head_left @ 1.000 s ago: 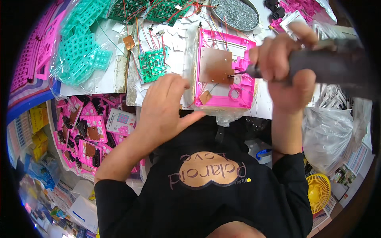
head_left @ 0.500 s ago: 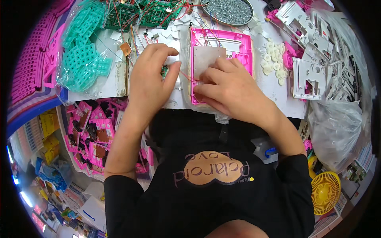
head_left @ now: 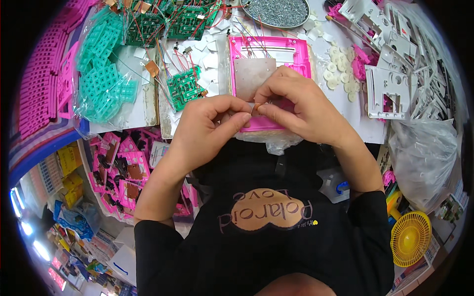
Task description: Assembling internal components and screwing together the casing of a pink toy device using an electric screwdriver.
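Above the near part of a pink plastic casing (head_left: 305,63), my two hands meet almost fingertip to fingertip. My left hand (head_left: 210,126) is closed in a pinch, and what lies between its thumb and fingers is mostly hidden. My right hand (head_left: 301,106) pinches too; a small thin brownish piece shows at its fingertips, too small to name. A grey flat plate (head_left: 249,74) rests inside the casing, with thin coloured wires running to the casing's far side. To the left of the casing, a green circuit board (head_left: 185,88) with wires attached lies on the table.
More wired green circuit boards (head_left: 187,24) lie at the back left, beside bagged teal keypads (head_left: 101,74). A round tray of screws (head_left: 276,12) stands at the back. Cream round parts (head_left: 340,66) and white panels (head_left: 387,93) lie right. Pink parts (head_left: 131,167) fill a container below left.
My left hand has moved right and down from beside the casing to meet my right hand, closing into a pinch. The circuit board it partly covered now shows.
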### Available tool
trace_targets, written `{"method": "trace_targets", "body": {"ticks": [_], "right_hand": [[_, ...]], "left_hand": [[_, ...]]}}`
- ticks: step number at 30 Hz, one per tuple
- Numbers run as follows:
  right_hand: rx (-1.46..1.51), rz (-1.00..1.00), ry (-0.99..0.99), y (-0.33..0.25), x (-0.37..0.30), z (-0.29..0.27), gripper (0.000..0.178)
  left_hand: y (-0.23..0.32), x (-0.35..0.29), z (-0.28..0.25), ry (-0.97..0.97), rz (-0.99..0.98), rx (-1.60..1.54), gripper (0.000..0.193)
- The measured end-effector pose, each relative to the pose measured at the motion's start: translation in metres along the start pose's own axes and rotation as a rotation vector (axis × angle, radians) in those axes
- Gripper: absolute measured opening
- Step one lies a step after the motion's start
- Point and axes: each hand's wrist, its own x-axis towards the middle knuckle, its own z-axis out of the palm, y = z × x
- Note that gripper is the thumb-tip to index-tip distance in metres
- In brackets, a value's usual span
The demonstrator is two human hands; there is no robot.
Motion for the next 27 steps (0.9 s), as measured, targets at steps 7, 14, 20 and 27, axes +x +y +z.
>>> {"method": "trace_targets", "body": {"ticks": [7,14,20,27], "right_hand": [[-0.075,-0.07,0.015,0.003,-0.001,0.004,0.01],[0.094,0.044,0.044,0.002,-0.004,0.003,0.011],[0.002,0.02,-0.02,0.002,-0.003,0.001,0.011],[0.042,0.045,0.014,0.002,-0.003,0.005,0.013]], "left_hand": [[-0.001,0.001,0.025,0.232,0.342,0.42,0.009],[-0.011,0.001,0.023,0.228,0.159,0.205,0.007],[0.003,-0.004,0.016,0.186,0.201,0.305,0.005],[-0.004,0.001,0.021,0.225,0.279,0.34,0.009]]}}
